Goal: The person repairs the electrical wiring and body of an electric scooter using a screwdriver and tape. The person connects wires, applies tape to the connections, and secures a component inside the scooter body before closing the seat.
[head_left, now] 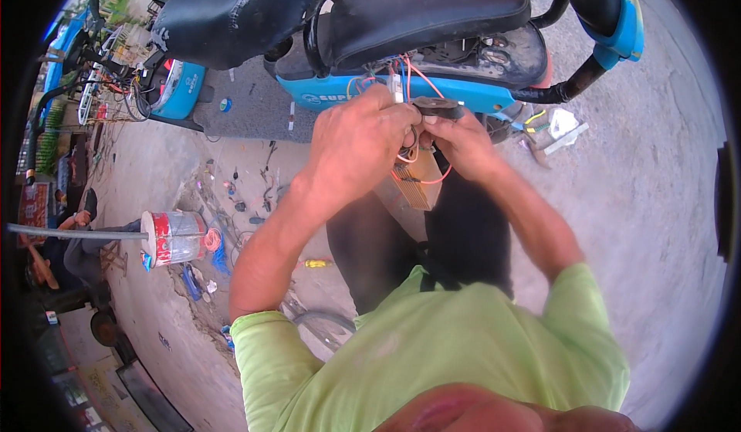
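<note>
My left hand [351,142] is closed, its fingertips pinching thin wires beside a white connector [396,87]. Close against it, my right hand [465,145] is closed on a small dark flat piece [438,108], whose exact kind I cannot make out. Red and orange wires [423,79] run up from my fingers to the blue electric scooter [471,88]. Below my hands, between my knees, a finned tan metal box [419,183] hangs or rests with pinkish wires around it. My fingers partly hide the wire ends.
The scooter's black seat [432,15] rises beyond my hands. A red and white bucket [176,237] stands left, near scattered small parts and a yellow-handled tool [316,263]. A hammer [536,154] lies right, by a white piece [566,137]. Another person [81,250] sits far left.
</note>
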Available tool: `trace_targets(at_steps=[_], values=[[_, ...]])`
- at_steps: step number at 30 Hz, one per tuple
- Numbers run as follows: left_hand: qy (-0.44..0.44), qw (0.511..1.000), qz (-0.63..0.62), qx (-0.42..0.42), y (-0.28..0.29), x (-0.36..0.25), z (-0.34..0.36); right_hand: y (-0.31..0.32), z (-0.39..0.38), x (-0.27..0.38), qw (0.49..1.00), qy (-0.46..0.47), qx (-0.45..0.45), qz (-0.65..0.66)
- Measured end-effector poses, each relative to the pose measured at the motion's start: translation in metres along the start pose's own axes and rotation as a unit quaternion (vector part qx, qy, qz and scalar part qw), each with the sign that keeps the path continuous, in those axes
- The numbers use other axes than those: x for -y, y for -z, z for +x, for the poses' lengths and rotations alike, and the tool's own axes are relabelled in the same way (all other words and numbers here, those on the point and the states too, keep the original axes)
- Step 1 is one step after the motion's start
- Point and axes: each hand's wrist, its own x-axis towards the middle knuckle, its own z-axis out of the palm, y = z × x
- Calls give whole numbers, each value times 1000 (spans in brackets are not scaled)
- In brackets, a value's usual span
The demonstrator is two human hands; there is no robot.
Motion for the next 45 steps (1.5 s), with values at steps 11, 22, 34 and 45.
trace_targets(at_steps=[11,22,34,45], values=[[-4,998,20,57,8,-1,6,-13,2,-18,992,25,-116,-49],[7,992,-122,-45,-4,13,-2,-27,1,-9,976,43,-169,-130],[-40,995,92,1,-6,2,2,-38,6,-2,953,27,-275,-125],[-29,997,-29,-59,-7,20,-1,-35,-1,-6,893,198,-206,-348]])
